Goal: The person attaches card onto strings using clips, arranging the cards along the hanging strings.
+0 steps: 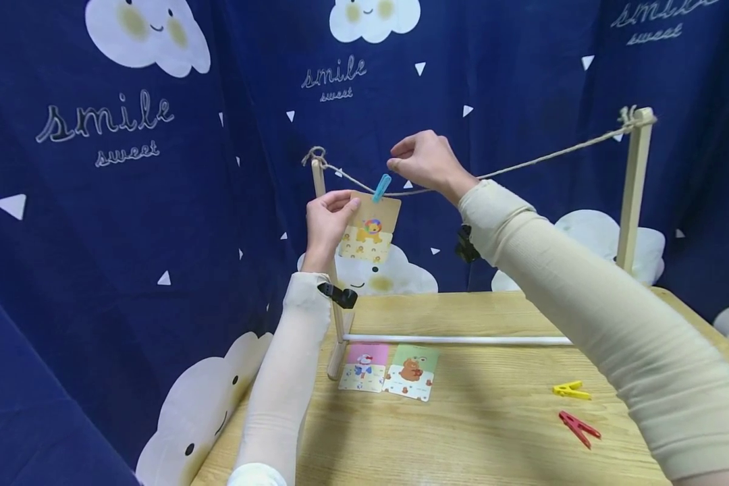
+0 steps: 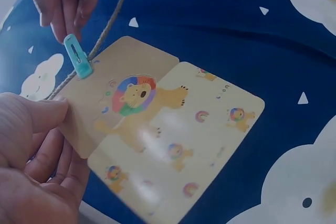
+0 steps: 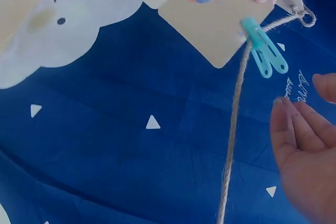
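A lion card (image 1: 373,233) hangs from the rope (image 1: 537,160), held there by a teal clothespin (image 1: 381,187) that bites its top edge. My left hand (image 1: 330,223) pinches the card's upper left corner between thumb and fingers; the left wrist view shows this thumb (image 2: 50,114) on the card's face. Just above and to the right of the clothespin is my right hand (image 1: 428,160), apart from it and holding nothing. In the right wrist view its thumb and fingers (image 3: 304,135) are spread apart near the clothespin's handle ends.
A wooden post (image 1: 634,196) carries the rope at the right, another at the left. On the table (image 1: 480,432) lie a pink card (image 1: 364,368), a green bear card (image 1: 412,372), a yellow clothespin (image 1: 572,389) and a red clothespin (image 1: 578,428). A white bar (image 1: 455,339) runs low between the posts.
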